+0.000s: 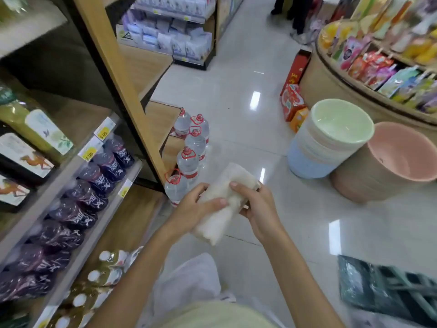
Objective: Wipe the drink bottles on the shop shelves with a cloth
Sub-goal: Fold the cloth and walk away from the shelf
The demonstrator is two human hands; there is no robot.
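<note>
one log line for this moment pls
phase: readying cloth | left hand: grips cloth | right hand: grips cloth | purple bottles: on shelf, untouched | wiping: not yet begun

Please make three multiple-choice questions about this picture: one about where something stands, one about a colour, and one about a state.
1. Where do the big water bottles with red caps stand?
A. on a counter
B. on the floor beside the shelving
C. in a cart

2. What colour is the cloth?
A. white
B. red
C. black

3. How is the cloth held?
A. it lies on the floor
B. by one hand only
C. the left hand and the right hand both grip it

Answers: 1 B, they stand in a row on the tiles by the shelf end; 2 A, it looks off-white; 3 C, both hands curl round it.
</note>
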